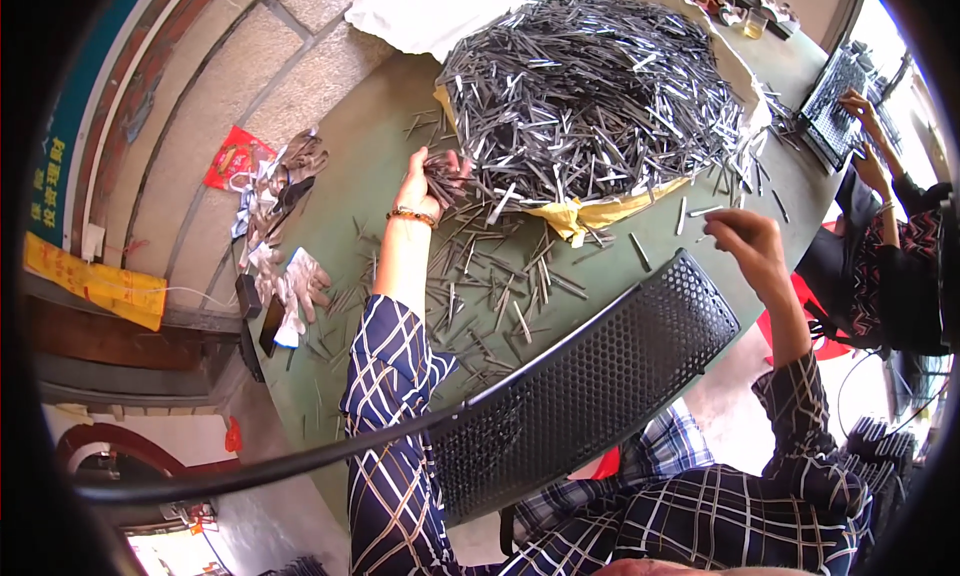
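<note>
My left hand (420,188), a beaded bracelet at its wrist, is closed round a bunch of thin dark strips (446,179) beside the sack's near-left edge. A big heap of similar grey and black strips (590,96), metallic-looking, fills the opened sack (655,195) with a yellow lining. Over the far right corner of a black perforated tray (590,361), my right hand (750,244) has thumb and fingers pinched. A small pale sliver shows by its fingertips; whether it is held I cannot make out. The tray leans along the table's near edge, its face full of small holes.
Loose strips (490,276) lie scattered over the green table (345,176). Used work gloves (300,286) and a red packet (236,157) lie at the left edge. At the right, another person's hands (870,141) are over a second black tray (835,106). A glass (755,24) stands far back.
</note>
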`<act>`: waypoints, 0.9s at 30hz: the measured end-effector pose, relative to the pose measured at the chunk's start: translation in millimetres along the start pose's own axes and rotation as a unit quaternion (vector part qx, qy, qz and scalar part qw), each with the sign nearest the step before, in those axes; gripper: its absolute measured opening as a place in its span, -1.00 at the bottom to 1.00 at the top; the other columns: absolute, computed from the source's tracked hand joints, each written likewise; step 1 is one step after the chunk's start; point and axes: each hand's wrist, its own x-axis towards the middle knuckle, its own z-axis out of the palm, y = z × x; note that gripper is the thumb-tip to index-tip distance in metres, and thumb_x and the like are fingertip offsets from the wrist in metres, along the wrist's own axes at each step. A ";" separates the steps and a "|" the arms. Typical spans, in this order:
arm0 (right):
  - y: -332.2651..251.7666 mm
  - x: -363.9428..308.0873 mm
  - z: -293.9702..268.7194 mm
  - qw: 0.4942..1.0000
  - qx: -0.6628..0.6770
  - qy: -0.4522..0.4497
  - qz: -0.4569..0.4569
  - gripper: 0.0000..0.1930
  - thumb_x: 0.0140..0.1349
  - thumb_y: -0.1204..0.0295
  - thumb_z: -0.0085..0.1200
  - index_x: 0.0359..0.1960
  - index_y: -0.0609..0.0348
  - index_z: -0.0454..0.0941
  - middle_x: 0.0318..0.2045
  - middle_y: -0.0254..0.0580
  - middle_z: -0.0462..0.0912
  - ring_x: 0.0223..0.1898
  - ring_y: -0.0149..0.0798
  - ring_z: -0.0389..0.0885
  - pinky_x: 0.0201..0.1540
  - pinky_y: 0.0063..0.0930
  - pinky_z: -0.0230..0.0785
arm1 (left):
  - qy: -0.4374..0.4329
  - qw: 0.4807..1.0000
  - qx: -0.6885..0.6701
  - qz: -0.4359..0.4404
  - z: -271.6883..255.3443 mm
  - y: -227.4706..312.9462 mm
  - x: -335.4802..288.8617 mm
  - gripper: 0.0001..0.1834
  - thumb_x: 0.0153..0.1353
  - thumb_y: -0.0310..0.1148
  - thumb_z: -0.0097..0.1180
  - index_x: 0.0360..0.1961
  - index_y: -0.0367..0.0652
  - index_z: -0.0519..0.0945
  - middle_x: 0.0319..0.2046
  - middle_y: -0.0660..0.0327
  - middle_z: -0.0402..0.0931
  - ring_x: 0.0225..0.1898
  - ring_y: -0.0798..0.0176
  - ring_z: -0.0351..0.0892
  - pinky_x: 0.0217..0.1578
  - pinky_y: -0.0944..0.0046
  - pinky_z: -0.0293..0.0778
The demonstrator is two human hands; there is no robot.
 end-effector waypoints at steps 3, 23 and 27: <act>7.1 -28.1 -16.7 0.999 0.000 0.034 0.017 -0.78 0.14 0.45 0.05 -0.27 0.38 0.58 -0.46 -0.22 0.62 -0.47 -0.46 0.50 -0.38 -0.61 0.35 | 0.030 0.993 0.059 0.098 -14.5 1.7 -20.7 -0.73 0.14 -0.33 0.12 -0.44 -0.34 0.38 -0.47 -0.01 0.48 -0.35 0.11 0.55 -0.20 0.00 0.58; 10.6 -59.9 18.1 0.997 0.012 -0.026 -0.070 -0.73 0.19 0.41 0.06 -0.13 0.32 0.56 -0.34 -0.25 0.62 -0.43 -0.51 0.44 -0.32 -0.64 0.28 | 0.340 0.827 0.183 0.409 -217.1 81.3 -391.5 -0.79 0.15 -0.35 0.08 -0.53 -0.20 0.39 -0.67 0.21 0.37 -0.64 0.25 0.44 -0.59 0.23 0.47; -2.3 -67.3 21.4 0.994 0.034 -0.014 -0.102 -0.73 0.20 0.41 0.07 -0.10 0.28 0.55 -0.34 -0.28 0.62 -0.44 -0.55 0.38 -0.33 -0.67 0.25 | 0.392 0.749 0.225 0.485 -267.2 41.5 -475.0 -0.79 0.15 -0.36 0.08 -0.50 -0.20 0.34 -0.67 0.25 0.32 -0.68 0.32 0.37 -0.64 0.25 0.45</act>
